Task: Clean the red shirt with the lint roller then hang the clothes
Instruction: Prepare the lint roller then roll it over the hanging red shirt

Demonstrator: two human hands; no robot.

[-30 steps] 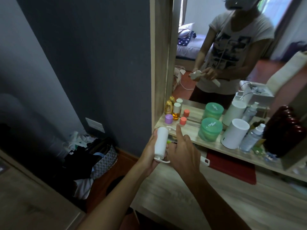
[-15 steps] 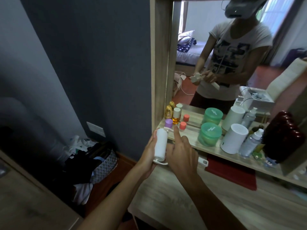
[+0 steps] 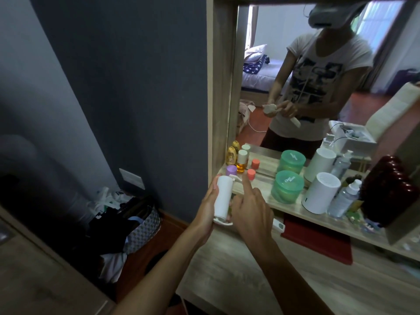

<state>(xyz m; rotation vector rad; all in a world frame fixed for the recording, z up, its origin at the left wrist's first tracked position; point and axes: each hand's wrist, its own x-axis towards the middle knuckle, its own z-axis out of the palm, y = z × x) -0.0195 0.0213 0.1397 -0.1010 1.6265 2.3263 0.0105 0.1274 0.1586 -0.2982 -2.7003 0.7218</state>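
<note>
A white lint roller (image 3: 223, 198) stands upright between my hands, in front of the mirror shelf. My left hand (image 3: 208, 210) wraps the roller's white cylinder from the left. My right hand (image 3: 250, 210) grips the handle, whose end (image 3: 278, 225) sticks out to the right, while its index finger points up beside the cylinder. The mirror (image 3: 272, 64) reflects both hands on the roller. I cannot make out a red shirt in this view.
The wooden shelf (image 3: 261, 192) under the mirror holds small bottles, two green tubs (image 3: 288, 186), a white cylinder (image 3: 320, 194) and a spray bottle. A red flat item (image 3: 318, 239) lies below it on the desk (image 3: 250, 280). A full laundry basket (image 3: 136, 226) stands on the floor to the left.
My hands have risen a little with the roller, so its top now reaches the shelf edge. Both hands keep the same hold.
</note>
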